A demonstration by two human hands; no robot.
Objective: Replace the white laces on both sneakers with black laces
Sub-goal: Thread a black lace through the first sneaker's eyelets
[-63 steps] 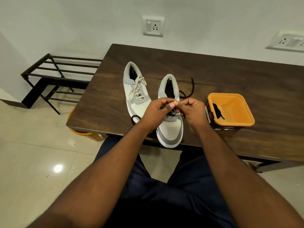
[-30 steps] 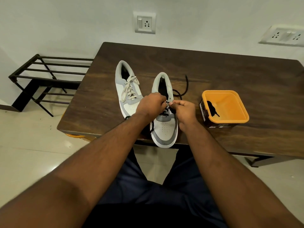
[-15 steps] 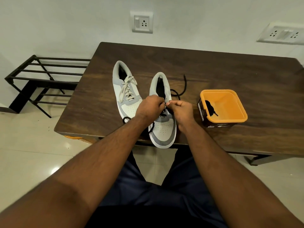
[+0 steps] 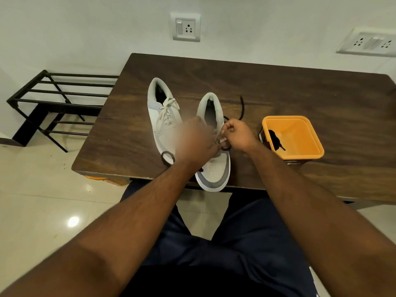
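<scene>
Black lace going into the near sneaker, both hands right over its eyelets.

A dark wooden table (image 4: 300, 88) holds everything: off to the person's right an orange square plastic tub (image 4: 304, 151) with something black inside, and in the middle two grey-and-white sneakers lying lengthwise, toes toward the person. The far-left sneaker (image 4: 159, 116) is strung with its white lace (image 4: 167, 113). The near sneaker (image 4: 214, 168) pokes its toe over the table edge, and that's where the work is. The left hand (image 4: 196, 142), blurred, looks closed over the eyelets; what it grips I can't tell. The right hand (image 4: 236, 135) is pinched tight on the thin black lace (image 4: 241, 108), whose loose end trails away behind the heel. Both hands sit equally close, so I'd guess the next eyelet lies straight up the shoe.
</scene>
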